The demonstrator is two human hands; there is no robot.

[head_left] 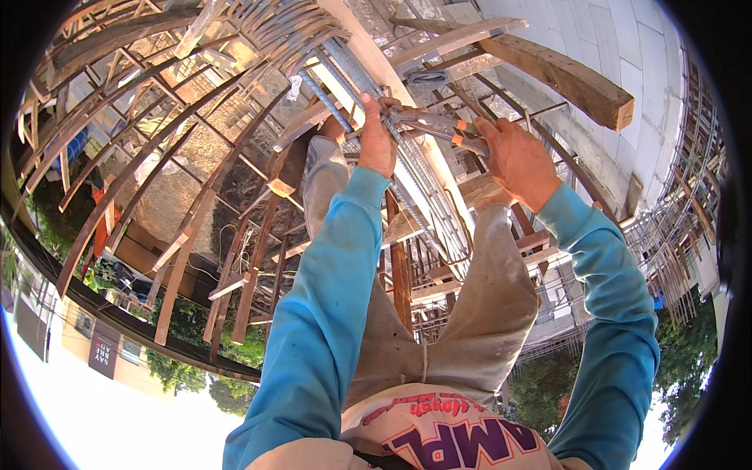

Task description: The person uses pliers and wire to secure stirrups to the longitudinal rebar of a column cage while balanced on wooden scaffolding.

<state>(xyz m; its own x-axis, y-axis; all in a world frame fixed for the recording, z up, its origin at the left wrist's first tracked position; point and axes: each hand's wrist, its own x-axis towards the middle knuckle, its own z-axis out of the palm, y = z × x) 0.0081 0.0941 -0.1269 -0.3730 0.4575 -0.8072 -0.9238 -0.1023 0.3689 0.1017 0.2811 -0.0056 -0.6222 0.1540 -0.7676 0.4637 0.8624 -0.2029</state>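
My left hand (376, 142) is closed around ribbed steel rebar (421, 197) lying along a pale wooden board (362, 39), its thumb pointing up beside the bars. My right hand (521, 166) grips a hand tool (431, 119) with orange-marked handles, like pliers or cutters. The tool's head reaches over the bars just right of my left thumb; what its jaws hold is too small to tell. My legs in dusty trousers (493, 290) are spread on either side of the bars.
A lattice of timber pieces (168, 251) spreads left and below, over rough ground (145, 188). A thick beam (572, 82) juts at upper right beside pale panels (642, 47). More rebar (689, 180) stands at the far right. Trees and a building show beyond the lower left edge.
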